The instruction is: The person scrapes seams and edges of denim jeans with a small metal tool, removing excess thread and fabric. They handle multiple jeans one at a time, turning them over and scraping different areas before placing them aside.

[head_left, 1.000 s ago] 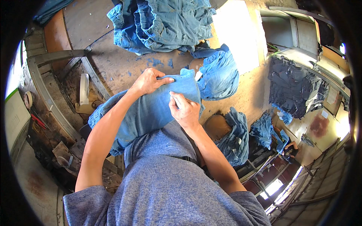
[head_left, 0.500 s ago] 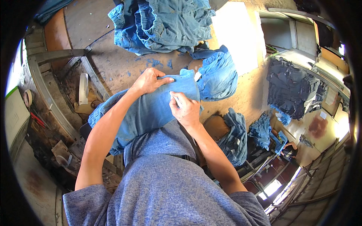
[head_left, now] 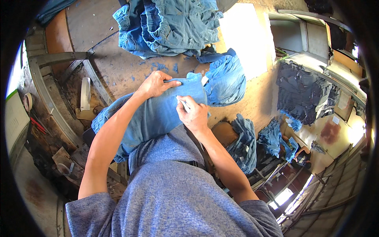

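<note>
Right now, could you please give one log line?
left hand: holding blue fabric garment | right hand: holding slim white object | ahead: heaped blue garments

At centre are one left hand (head_left: 155,84), one right hand (head_left: 194,114), one slim white object (head_left: 184,105) and one blue garment (head_left: 154,116), with one tape roll (head_left: 29,102) far left and one dark cloth pile (head_left: 302,93) right.

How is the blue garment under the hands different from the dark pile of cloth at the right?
Colour: the blue garment is light blue, while the dark pile is nearly black. Shape: the blue garment is spread mostly smooth, but the dark pile shows many wrinkled layers. Contact: the left hand grips the blue garment's edge; neither hand touches the dark pile. Both are cloth.
</note>
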The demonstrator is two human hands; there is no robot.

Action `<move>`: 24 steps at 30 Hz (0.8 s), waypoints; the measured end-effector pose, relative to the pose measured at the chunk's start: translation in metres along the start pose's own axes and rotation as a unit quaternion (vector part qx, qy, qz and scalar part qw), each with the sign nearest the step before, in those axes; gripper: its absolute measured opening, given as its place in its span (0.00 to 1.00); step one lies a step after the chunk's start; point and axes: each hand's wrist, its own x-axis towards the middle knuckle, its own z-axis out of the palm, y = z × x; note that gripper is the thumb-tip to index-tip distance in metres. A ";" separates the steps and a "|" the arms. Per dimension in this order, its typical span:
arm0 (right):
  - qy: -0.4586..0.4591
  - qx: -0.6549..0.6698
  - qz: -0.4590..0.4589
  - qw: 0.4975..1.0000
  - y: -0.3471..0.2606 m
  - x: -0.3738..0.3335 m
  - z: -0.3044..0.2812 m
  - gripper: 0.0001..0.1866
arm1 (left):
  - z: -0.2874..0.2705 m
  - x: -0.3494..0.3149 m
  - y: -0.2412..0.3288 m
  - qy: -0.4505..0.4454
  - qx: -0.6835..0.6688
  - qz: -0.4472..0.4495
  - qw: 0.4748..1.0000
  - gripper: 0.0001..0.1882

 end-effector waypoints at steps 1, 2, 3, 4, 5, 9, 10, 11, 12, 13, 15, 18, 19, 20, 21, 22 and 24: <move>-0.013 -0.031 0.001 0.999 0.000 0.000 0.001 0.08 | 0.000 0.001 0.000 -0.002 0.004 -0.001 1.000 0.27; -0.023 -0.058 -0.005 0.998 0.000 -0.001 0.002 0.08 | 0.000 0.001 -0.001 -0.004 0.010 -0.003 1.000 0.27; -0.031 -0.089 -0.006 0.996 -0.001 -0.002 0.002 0.08 | 0.000 0.002 -0.002 -0.004 0.010 -0.001 1.000 0.27; -0.048 -0.125 -0.019 0.991 -0.003 -0.002 0.002 0.07 | 0.001 0.003 -0.004 -0.005 0.012 0.001 1.000 0.27; -0.063 -0.163 -0.027 0.984 -0.005 -0.003 0.001 0.07 | 0.002 0.003 -0.005 -0.005 0.014 0.003 1.000 0.27; -0.126 -0.217 -0.036 0.967 -0.007 0.004 -0.012 0.08 | 0.007 0.004 -0.012 0.013 -0.010 0.023 1.000 0.28; -0.167 -0.044 0.122 0.977 -0.002 0.008 -0.018 0.08 | 0.007 0.005 -0.013 0.012 -0.003 0.026 1.000 0.28; -0.195 0.149 0.245 0.938 0.006 0.012 -0.027 0.09 | 0.006 0.006 -0.013 0.007 0.005 0.023 1.000 0.28; -0.127 0.341 0.327 0.872 0.014 0.014 -0.033 0.10 | 0.004 0.007 -0.013 -0.023 0.015 0.024 0.999 0.30; -0.061 0.435 0.404 0.802 0.022 0.010 -0.046 0.09 | 0.000 0.009 -0.012 -0.050 0.026 0.019 0.998 0.32; 0.037 0.517 0.468 0.716 0.038 -0.006 -0.067 0.10 | -0.012 0.005 -0.010 -0.092 0.057 0.008 0.994 0.37; 0.070 0.506 0.486 0.709 0.056 -0.035 -0.091 0.11 | -0.045 -0.014 -0.015 -0.158 0.116 -0.008 0.981 0.50; 0.062 0.508 0.468 0.720 0.060 -0.043 -0.094 0.11 | -0.055 -0.028 -0.019 -0.143 0.142 -0.031 0.979 0.51; 0.057 0.504 0.461 0.729 0.062 -0.051 -0.097 0.11 | -0.062 -0.044 -0.025 -0.124 0.164 -0.050 0.977 0.51; 0.051 0.502 0.453 0.735 0.062 -0.059 -0.098 0.12 | -0.063 -0.056 -0.029 -0.104 0.197 -0.094 0.970 0.51; 0.039 0.494 0.434 0.752 0.061 -0.064 -0.096 0.11 | -0.064 -0.066 -0.034 -0.136 0.159 -0.028 0.977 0.54; 0.016 0.459 0.390 0.798 0.054 -0.068 -0.089 0.11 | -0.071 -0.080 -0.041 -0.174 0.137 0.049 0.974 0.57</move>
